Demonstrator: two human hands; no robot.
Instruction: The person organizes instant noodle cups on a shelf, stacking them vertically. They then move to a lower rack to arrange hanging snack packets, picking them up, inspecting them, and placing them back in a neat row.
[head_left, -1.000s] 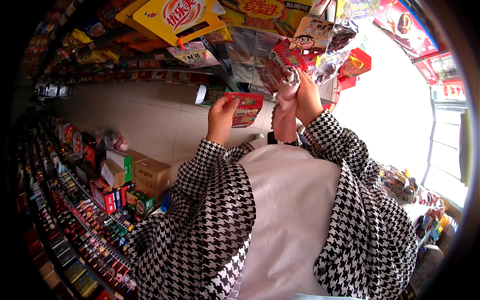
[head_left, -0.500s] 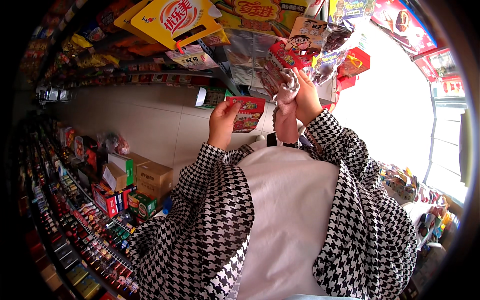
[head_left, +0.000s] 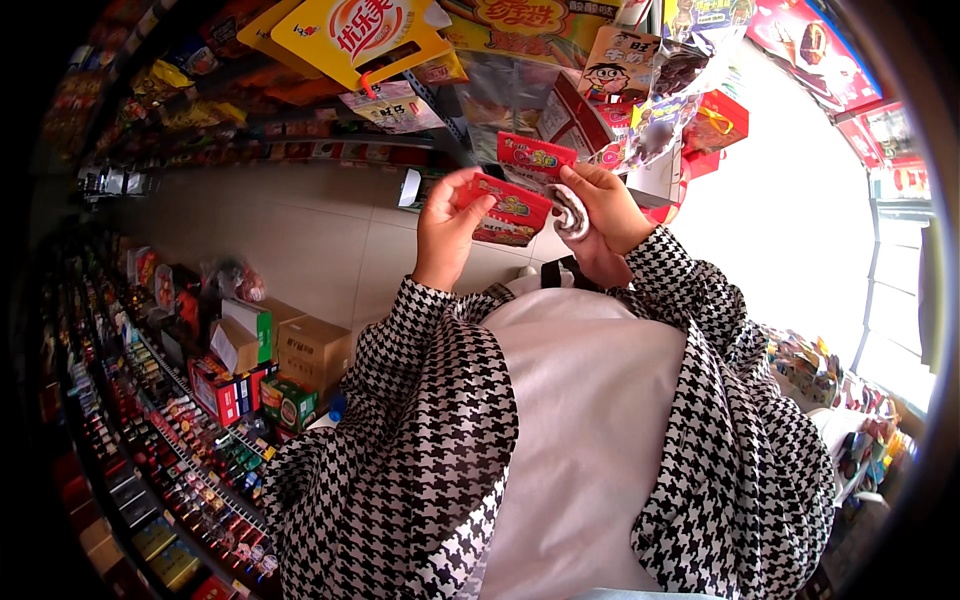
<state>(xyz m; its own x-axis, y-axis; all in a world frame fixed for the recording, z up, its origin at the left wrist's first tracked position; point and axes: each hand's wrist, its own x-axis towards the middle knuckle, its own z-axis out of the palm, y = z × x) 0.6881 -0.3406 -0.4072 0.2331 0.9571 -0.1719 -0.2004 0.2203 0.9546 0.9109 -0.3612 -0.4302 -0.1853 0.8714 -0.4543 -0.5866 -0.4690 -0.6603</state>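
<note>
Pinching a red packet (head_left: pixel 513 208) between thumb and fingers of the left hand (head_left: pixel 445 228), above frame centre. Pinching a second red packet (head_left: pixel 533 153) with fingers of the right hand (head_left: pixel 612 210), higher in frame. Holding a rolled pale cloth (head_left: pixel 571 217) in the right hand also. Noting a cardboard box (head_left: pixel 314 348) at frame left.

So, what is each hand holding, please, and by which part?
Left hand: red packet, left end. Right hand: second packet, right end, and a bunched cloth, exact grip unclear.
</note>
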